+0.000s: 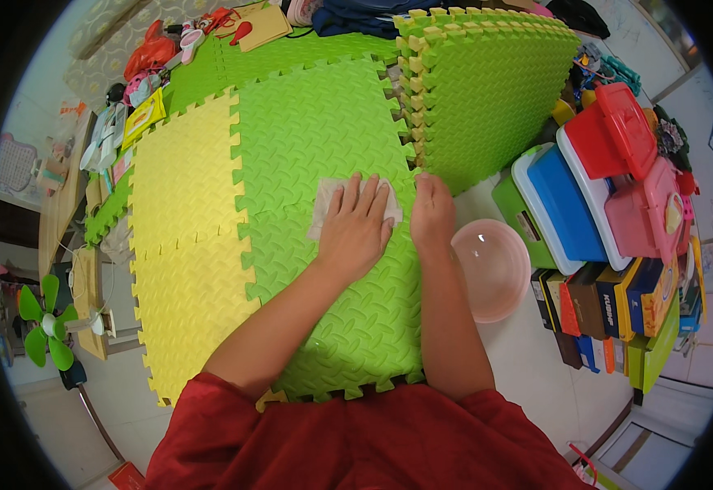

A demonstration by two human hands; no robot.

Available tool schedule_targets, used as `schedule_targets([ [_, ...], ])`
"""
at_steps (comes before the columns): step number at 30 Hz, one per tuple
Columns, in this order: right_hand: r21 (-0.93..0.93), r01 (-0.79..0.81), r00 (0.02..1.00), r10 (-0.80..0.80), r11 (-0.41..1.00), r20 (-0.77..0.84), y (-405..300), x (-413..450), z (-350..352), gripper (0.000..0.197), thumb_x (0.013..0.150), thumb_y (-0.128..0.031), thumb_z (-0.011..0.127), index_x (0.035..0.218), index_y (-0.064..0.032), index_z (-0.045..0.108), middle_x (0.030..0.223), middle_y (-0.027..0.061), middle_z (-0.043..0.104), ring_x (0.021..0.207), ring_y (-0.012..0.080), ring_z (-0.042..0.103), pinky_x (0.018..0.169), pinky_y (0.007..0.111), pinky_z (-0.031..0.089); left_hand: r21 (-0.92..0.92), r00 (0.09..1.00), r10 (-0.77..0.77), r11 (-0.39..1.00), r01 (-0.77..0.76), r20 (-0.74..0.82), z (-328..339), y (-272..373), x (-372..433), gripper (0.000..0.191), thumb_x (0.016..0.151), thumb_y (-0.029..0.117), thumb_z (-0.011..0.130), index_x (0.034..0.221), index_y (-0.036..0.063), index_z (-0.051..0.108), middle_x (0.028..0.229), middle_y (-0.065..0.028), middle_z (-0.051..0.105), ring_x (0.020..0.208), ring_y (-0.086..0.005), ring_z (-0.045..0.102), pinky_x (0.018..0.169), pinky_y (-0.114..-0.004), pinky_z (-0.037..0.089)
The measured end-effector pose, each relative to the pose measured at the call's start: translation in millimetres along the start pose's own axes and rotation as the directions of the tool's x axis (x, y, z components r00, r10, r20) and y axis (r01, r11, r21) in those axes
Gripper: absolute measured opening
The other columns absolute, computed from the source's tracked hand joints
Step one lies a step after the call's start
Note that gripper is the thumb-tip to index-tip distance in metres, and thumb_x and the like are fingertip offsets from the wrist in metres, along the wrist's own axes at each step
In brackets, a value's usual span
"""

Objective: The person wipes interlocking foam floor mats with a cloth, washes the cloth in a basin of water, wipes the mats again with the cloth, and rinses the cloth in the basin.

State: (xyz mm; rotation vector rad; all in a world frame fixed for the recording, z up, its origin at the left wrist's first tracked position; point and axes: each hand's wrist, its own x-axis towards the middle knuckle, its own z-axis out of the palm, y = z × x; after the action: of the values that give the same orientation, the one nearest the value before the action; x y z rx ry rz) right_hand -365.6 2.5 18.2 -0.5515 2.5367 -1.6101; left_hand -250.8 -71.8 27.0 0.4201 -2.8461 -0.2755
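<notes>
My left hand (pixel 356 229) lies flat, fingers spread, on a whitish wiping cloth (pixel 324 205). It presses the cloth onto a green interlocking foam mat tile (pixel 313 122) with a raised tread pattern. At that tile's right edge, my right hand (pixel 433 211) is curled over the border; its fingers' undersides are hidden. Yellow foam mat tiles (pixel 184 177) join the green ones on the left along toothed edges. Beside my right forearm, a pale pink round basin (pixel 497 269) stands on the floor. It seems to hold clear water.
A stack of green and yellow foam tiles (pixel 497 104) stands on edge behind my right hand. Lidded storage boxes (pixel 568 202) and several cardboard boxes (pixel 601 297) are piled at right. A green-bladed fan (pixel 48 324) is at left. Small items, including a yellow packet (pixel 145 119), line the far-left edge.
</notes>
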Motion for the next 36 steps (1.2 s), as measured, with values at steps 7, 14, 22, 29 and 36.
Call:
schedule_targets([
  [7,-0.006,0.030,0.999,-0.030,1.000,0.014,4.3,1.1,-2.3,0.039,0.098,-0.030,0.042,0.082,0.0014,0.057,0.088,0.0219,0.060,0.087,0.0415,0.054,0.077,0.049,0.041,0.052,0.998,-0.068,0.996,0.067,0.012,-13.0,11.8,-9.6,0.050,0.087,0.022,0.059,0.131,-0.0012,0.048,0.141,-0.0183,0.042,0.132,-0.0413,0.035,0.107,-0.052,0.032],
  [14,-0.019,0.075,0.997,-0.075,0.997,-0.001,0.2,-0.6,-0.2,0.038,0.098,-0.030,0.042,0.081,0.0015,0.057,0.088,0.0214,0.060,0.088,0.0413,0.054,0.077,0.050,0.041,0.014,0.994,-0.092,0.996,0.093,-0.059,-4.1,-1.1,-4.6,0.053,0.088,0.025,0.058,0.134,0.0020,0.048,0.145,-0.0202,0.038,0.133,-0.0422,0.034,0.107,-0.052,0.031],
  [22,-0.046,0.016,0.999,-0.014,0.999,0.041,1.5,1.5,-3.9,0.038,0.098,-0.030,0.042,0.083,0.0008,0.058,0.090,0.0211,0.060,0.089,0.0410,0.054,0.079,0.050,0.042,-0.048,0.997,-0.043,0.998,0.046,0.067,-7.0,-10.0,-5.5,0.051,0.090,0.026,0.054,0.136,0.0049,0.048,0.148,-0.0197,0.036,0.136,-0.0412,0.031,0.110,-0.053,0.027],
  [29,-0.072,0.043,0.999,-0.042,0.996,0.022,1.9,-1.0,-2.6,0.038,0.098,-0.030,0.043,0.083,0.0009,0.058,0.091,0.0202,0.060,0.091,0.0403,0.054,0.081,0.049,0.042,-0.031,0.998,-0.039,0.999,0.041,0.049,-1.9,-6.9,-16.2,0.052,0.091,0.025,0.052,0.139,0.0061,0.045,0.150,-0.0191,0.034,0.138,-0.0410,0.029,0.111,-0.053,0.025],
  [36,-0.066,0.035,0.999,-0.033,0.997,0.027,-0.9,-1.0,-2.6,0.037,0.098,-0.030,0.043,0.083,0.0007,0.057,0.093,0.0200,0.060,0.093,0.0401,0.053,0.082,0.049,0.041,-0.034,0.995,-0.096,0.995,0.097,0.033,2.7,-6.0,-1.5,0.053,0.090,0.028,0.053,0.137,0.0049,0.047,0.148,-0.0178,0.038,0.138,-0.0387,0.029,0.111,-0.057,0.025],
])
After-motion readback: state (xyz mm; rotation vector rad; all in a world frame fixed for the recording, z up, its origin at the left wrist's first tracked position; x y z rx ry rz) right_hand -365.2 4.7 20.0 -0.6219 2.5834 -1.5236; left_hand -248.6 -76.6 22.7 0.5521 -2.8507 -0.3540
